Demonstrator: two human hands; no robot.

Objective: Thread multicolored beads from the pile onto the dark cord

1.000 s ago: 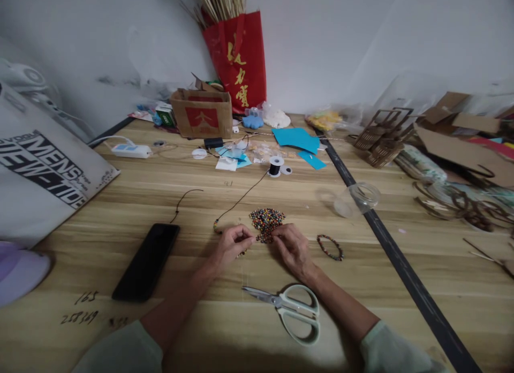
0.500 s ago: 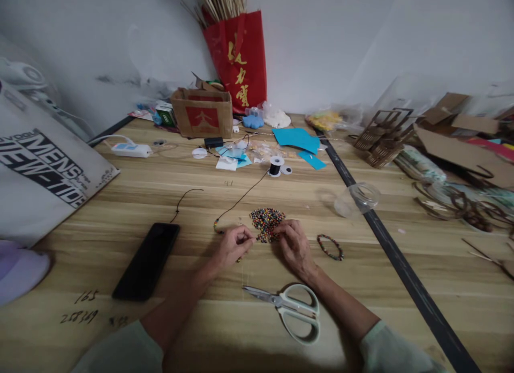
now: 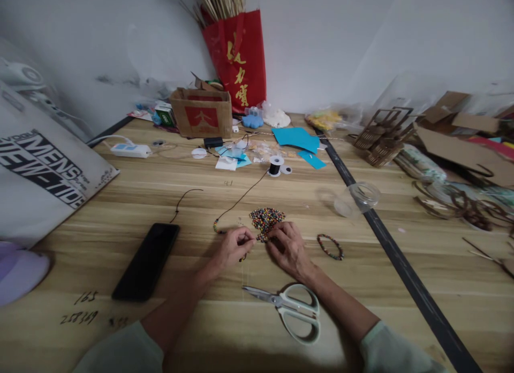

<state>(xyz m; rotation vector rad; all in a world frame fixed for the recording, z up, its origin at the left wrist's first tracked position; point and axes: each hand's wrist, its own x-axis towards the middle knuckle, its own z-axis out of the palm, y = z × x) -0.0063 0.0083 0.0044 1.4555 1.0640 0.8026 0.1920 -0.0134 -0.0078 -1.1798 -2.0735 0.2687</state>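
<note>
A small heap of mixed-colour beads (image 3: pixel 266 220) lies on the wooden table (image 3: pixel 281 196). My left hand (image 3: pixel 232 246) is closed in a pinch on a thin black cord (image 3: pixel 241 198) that carries a few threaded beads (image 3: pixel 217 227) and runs back to a black spool (image 3: pixel 275 166). My right hand (image 3: pixel 288 247) rests at the near edge of the heap, fingers pinched together on something too small to make out. The two hands almost meet at the fingertips.
A finished bead bracelet (image 3: pixel 330 246) lies right of my right hand. White-handled scissors (image 3: pixel 289 306) sit near my wrists, a black phone (image 3: pixel 146 260) to the left. A clear cup (image 3: pixel 357 197), blue paper, a cardboard box (image 3: pixel 202 112), a red bag and wooden parts crowd the back and right.
My right hand has shifted slightly left along the bead heap, closer to my left hand's fingertips. Nothing else has moved.
</note>
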